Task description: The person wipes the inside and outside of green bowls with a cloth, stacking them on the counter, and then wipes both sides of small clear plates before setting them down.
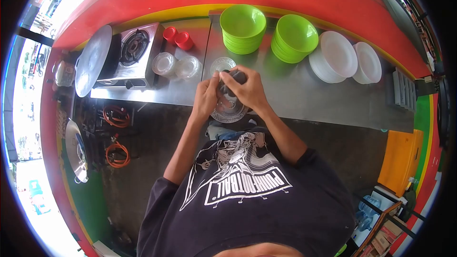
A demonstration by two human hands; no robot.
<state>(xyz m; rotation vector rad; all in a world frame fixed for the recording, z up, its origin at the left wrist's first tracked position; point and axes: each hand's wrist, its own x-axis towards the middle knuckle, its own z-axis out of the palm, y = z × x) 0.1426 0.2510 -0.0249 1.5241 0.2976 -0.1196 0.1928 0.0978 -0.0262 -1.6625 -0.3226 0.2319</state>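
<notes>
My two hands meet over the near edge of the steel counter. My right hand (pixel 251 91) is closed around a small dark grey thing (pixel 236 82), too hidden by the fingers to name. Against it, at its left side, my left hand (pixel 205 97) is closed, with the thumb near the right thumb; what lies between its fingers is hidden. Just below both hands is a clear patterned glass plate (pixel 229 114), partly covered by them. A second clear glass dish (pixel 222 63) lies on the counter right beyond my fingers.
Stacks of green bowls (pixel 244 31) and white bowls (pixel 333 59) line the back of the steel counter (pixel 304 97). Leftward are clear glass bowls (pixel 187 68), red cups (pixel 183 41), a gas stove (pixel 134 47) and a large wok (pixel 94 62). An orange cabinet (pixel 401 159) stands at right.
</notes>
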